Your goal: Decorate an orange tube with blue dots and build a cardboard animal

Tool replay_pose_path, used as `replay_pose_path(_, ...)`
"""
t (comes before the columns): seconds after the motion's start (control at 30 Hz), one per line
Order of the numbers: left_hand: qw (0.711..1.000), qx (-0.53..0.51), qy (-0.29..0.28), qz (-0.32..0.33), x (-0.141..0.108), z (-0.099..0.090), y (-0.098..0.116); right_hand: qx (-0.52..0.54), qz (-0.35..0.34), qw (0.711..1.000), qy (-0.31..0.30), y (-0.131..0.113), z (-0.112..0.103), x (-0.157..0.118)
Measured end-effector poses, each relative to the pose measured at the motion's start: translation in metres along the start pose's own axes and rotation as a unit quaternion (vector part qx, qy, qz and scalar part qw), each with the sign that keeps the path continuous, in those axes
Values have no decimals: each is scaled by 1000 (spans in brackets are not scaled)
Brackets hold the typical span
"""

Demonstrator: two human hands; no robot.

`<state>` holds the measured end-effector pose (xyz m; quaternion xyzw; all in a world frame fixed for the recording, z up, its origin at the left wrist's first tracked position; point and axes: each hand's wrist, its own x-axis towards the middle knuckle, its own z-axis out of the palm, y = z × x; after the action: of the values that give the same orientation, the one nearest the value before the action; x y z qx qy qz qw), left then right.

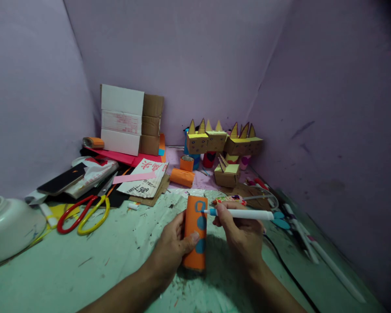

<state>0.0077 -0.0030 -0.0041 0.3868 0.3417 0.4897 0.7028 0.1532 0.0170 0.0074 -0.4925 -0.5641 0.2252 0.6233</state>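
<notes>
My left hand (pixel 171 248) grips an orange paper-covered tube (pixel 195 217) that lies on the green table, thumb across its front. Blue dots mark the tube's side. My right hand (pixel 239 232) holds a white marker (pixel 244 214) with a blue tip. The tip touches a blue spot near the tube's far end.
Red and yellow scissors (pixel 84 213) lie at left by a white bowl (pixel 6 226). A phone (pixel 61 179), papers and a folded cardboard box (pixel 130 119) sit behind. Cardboard animal figures (pixel 215 141), two more orange tubes (pixel 181 177) and pens (pixel 299 230) fill the back and right. A black cable (pixel 286 269) runs by my right wrist.
</notes>
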Motion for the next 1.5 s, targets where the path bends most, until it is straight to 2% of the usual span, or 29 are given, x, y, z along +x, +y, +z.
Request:
replay_pose_path(0.4, 1000, 9, 3, 0, 0, -2, -1, 40, -2, 998, 46, -2, -3, 2)
replay_pose_path(0.77, 1000, 3, -4, -2, 1, 0, 2, 34, -1, 999, -7, 2, -1, 0)
replay_pose_path(1.1, 999, 21, -19, 15, 1, -2, -1, 58, 13, 998, -14, 0, 3, -3)
replay_pose_path(1.37, 999, 11, -33, 31, 2, -3, -3, 53, -20, 998, -40, -1, 1, -1)
replay_pose_path(1.5, 999, 15, -28, 27, 2, -2, -2, 54, -4, 998, -38, 0, 1, -2)
